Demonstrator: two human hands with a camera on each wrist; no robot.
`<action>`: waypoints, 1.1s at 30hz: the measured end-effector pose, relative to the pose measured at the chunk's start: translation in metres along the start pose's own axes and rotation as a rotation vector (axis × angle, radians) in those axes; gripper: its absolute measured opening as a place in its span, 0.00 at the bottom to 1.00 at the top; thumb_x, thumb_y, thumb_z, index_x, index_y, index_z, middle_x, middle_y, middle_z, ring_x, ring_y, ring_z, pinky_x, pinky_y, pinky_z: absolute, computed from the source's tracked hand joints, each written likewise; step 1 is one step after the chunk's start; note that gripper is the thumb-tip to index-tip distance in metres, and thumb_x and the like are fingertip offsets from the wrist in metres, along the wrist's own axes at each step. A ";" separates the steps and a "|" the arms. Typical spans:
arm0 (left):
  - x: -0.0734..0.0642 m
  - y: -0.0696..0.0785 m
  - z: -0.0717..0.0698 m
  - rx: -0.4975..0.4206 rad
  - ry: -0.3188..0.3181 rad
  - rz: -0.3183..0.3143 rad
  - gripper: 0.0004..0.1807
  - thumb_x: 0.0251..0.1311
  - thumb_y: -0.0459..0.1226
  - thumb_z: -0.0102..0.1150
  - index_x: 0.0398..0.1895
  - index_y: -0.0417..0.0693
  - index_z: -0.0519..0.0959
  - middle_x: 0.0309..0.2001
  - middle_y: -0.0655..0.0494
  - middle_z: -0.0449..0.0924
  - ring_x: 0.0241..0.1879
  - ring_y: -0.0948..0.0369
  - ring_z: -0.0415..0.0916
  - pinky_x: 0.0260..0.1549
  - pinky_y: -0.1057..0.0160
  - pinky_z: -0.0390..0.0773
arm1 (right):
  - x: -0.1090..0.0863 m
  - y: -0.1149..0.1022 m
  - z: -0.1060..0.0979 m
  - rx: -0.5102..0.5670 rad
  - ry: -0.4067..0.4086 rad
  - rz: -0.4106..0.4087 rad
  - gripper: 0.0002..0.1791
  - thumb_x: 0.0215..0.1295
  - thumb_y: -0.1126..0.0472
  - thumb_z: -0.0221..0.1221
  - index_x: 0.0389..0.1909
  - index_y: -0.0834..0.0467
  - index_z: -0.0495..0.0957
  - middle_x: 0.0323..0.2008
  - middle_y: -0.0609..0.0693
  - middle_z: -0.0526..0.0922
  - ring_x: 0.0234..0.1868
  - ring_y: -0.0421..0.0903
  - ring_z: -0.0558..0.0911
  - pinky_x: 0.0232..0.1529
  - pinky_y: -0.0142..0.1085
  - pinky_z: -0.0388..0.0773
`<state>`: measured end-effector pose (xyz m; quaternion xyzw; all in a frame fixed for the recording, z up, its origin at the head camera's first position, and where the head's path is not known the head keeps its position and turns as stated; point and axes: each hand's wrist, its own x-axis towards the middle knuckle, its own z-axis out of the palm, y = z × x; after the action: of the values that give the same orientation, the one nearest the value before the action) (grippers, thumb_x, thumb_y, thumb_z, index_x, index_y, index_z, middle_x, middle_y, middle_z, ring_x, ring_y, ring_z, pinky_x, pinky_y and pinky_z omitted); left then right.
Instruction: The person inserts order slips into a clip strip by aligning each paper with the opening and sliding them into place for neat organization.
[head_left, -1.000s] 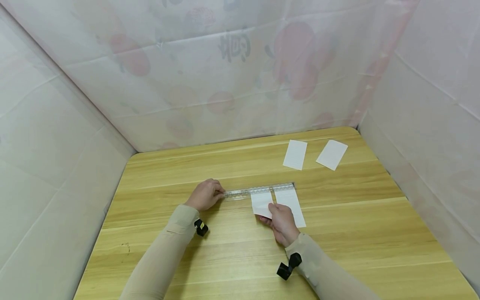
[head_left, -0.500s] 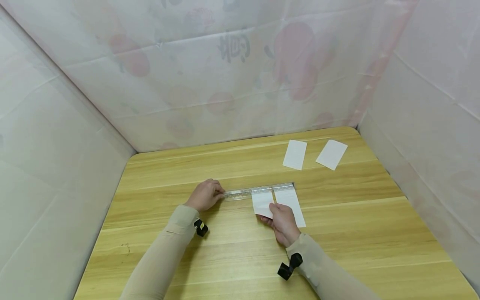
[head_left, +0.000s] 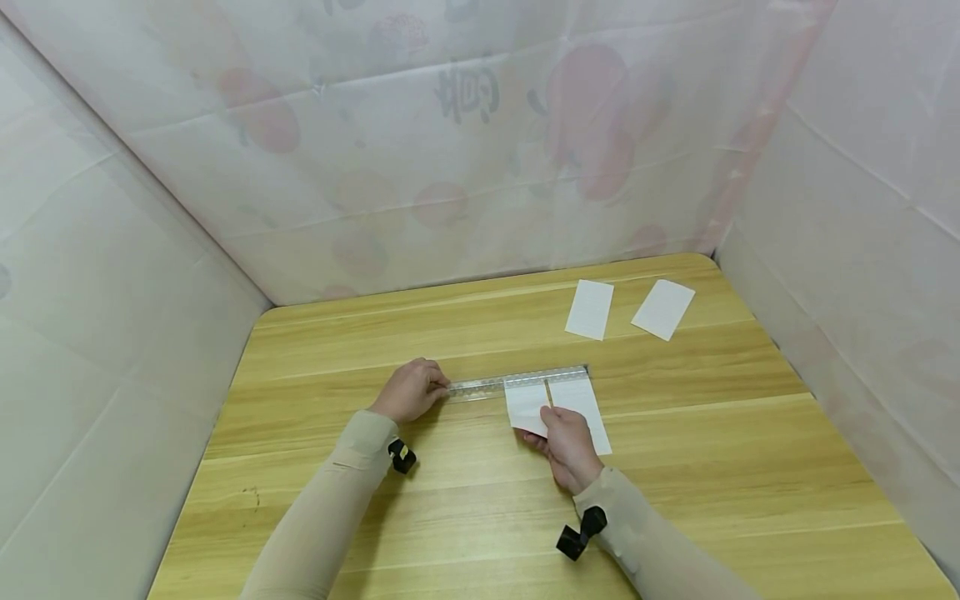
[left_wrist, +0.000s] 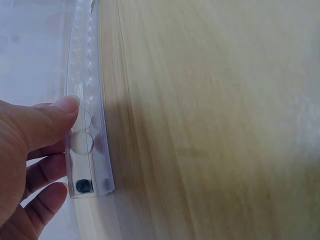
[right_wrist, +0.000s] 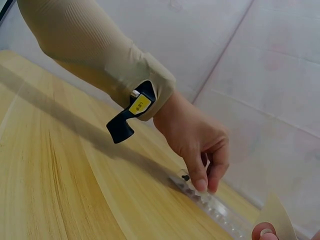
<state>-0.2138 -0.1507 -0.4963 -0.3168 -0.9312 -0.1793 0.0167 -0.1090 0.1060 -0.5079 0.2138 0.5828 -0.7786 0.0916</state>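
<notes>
Right hand, pinching card, shifted slightly rightward; gap to neighbouring card narrower. Left hand pinches ruler near end.

Beige ribbed-fabric left sleeve, lower left of head view; matching beige right sleeve, lower right. Black angular left-wrist mount, yellow dark-lettered label; black blocky right-wrist mount.

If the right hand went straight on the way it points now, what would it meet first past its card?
Most likely the clear strip, lying ahead of the right hand across the far end of the white card it holds. Whether the card goes under or inside is unclear.
</notes>
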 end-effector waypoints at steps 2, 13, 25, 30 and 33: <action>0.000 0.000 0.000 0.001 0.002 0.004 0.04 0.53 0.39 0.65 0.32 0.54 0.84 0.32 0.68 0.78 0.35 0.67 0.72 0.38 0.66 0.74 | 0.000 -0.001 0.000 -0.002 -0.001 0.004 0.17 0.72 0.61 0.42 0.47 0.72 0.70 0.38 0.61 0.77 0.28 0.46 0.79 0.32 0.36 0.77; 0.000 -0.001 0.001 0.015 0.010 0.012 0.03 0.52 0.39 0.65 0.32 0.54 0.84 0.31 0.68 0.77 0.34 0.69 0.72 0.38 0.69 0.74 | 0.002 0.000 -0.002 -0.010 0.017 0.002 0.18 0.72 0.61 0.42 0.48 0.73 0.69 0.37 0.61 0.78 0.28 0.46 0.80 0.32 0.37 0.77; -0.001 0.000 0.000 0.018 0.022 0.030 0.04 0.53 0.39 0.65 0.32 0.53 0.84 0.31 0.67 0.78 0.34 0.68 0.72 0.37 0.67 0.75 | 0.002 0.000 -0.003 -0.011 0.007 0.001 0.18 0.72 0.61 0.41 0.49 0.72 0.69 0.39 0.61 0.77 0.29 0.47 0.79 0.34 0.37 0.76; -0.001 0.000 0.000 0.023 0.026 0.031 0.04 0.53 0.39 0.65 0.32 0.53 0.85 0.31 0.67 0.78 0.33 0.68 0.72 0.37 0.68 0.74 | 0.002 0.000 -0.003 -0.005 0.004 0.000 0.18 0.72 0.61 0.41 0.49 0.73 0.69 0.40 0.61 0.77 0.30 0.47 0.80 0.35 0.38 0.77; -0.001 0.000 0.000 0.024 0.028 0.032 0.04 0.52 0.39 0.65 0.31 0.53 0.85 0.31 0.68 0.78 0.33 0.68 0.72 0.37 0.68 0.74 | 0.002 0.001 -0.003 -0.002 0.002 0.003 0.18 0.72 0.61 0.41 0.49 0.73 0.69 0.39 0.61 0.77 0.31 0.47 0.80 0.35 0.38 0.77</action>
<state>-0.2131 -0.1512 -0.4967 -0.3287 -0.9279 -0.1721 0.0364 -0.1099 0.1089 -0.5100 0.2155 0.5834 -0.7776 0.0923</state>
